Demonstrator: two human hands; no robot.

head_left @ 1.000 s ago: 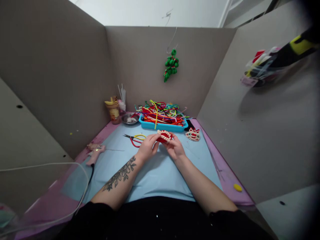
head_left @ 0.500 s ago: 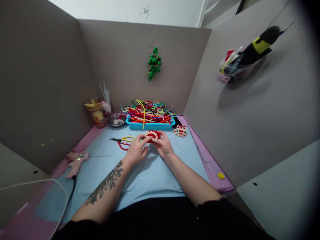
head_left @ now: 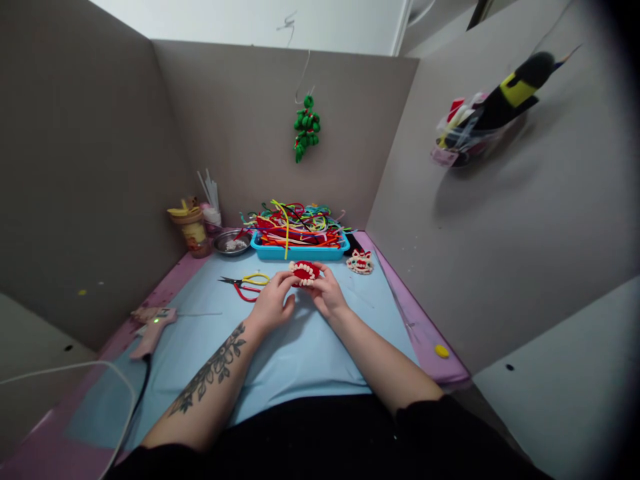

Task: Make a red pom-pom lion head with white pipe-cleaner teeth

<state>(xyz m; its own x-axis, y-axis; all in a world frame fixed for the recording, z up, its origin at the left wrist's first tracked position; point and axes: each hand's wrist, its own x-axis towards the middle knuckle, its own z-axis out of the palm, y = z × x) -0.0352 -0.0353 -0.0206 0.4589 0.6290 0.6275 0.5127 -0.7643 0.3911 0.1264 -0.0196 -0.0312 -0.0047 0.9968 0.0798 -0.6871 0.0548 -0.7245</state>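
Observation:
Between my two hands, just above the blue table cover (head_left: pixel 310 360), is a small red and cream pipe-cleaner piece (head_left: pixel 304 272), a red oval with a bumpy cream edging. My left hand (head_left: pixel 273 298) grips its left lower edge. Around its right side the fingers of my right hand (head_left: pixel 327 292) are closed. To the left of my left hand lie scissors (head_left: pixel 245 285) with one yellow and one red handle. A similar cream and red pipe-cleaner face (head_left: pixel 360 262) rests to the right, beyond my right hand.
At the back stands a blue tray (head_left: pixel 300 253) heaped with colourful pipe cleaners. A metal bowl (head_left: pixel 233 243) and a cup (head_left: pixel 197 233) are back left. On the left lies a pink glue gun (head_left: pixel 155 330) with its cord. A yellow disc (head_left: pixel 441 351) sits at right.
My left fingers have shifted down off the front of the red and cream piece, so more of its red middle shows. Both hands keep hold of it.

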